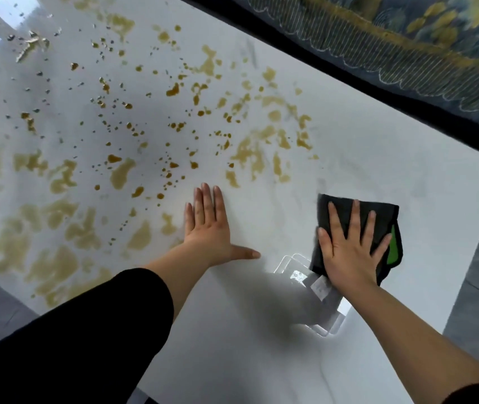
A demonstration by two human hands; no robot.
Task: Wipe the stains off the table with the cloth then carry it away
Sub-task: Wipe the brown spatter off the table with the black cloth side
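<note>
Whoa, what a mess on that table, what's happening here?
A person is cleaning a white table splashed with brownish stains. The right hand presses flat on a dark cloth near the table's clean corner, while the left hand rests flat on the bare surface beside the mess. Most stains are not yet wiped.

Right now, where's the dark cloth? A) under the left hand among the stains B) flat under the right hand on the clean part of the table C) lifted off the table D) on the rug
B: the right hand presses flat on the dark cloth with green trim, on bare white table; the brown stains lie left of it.
</note>
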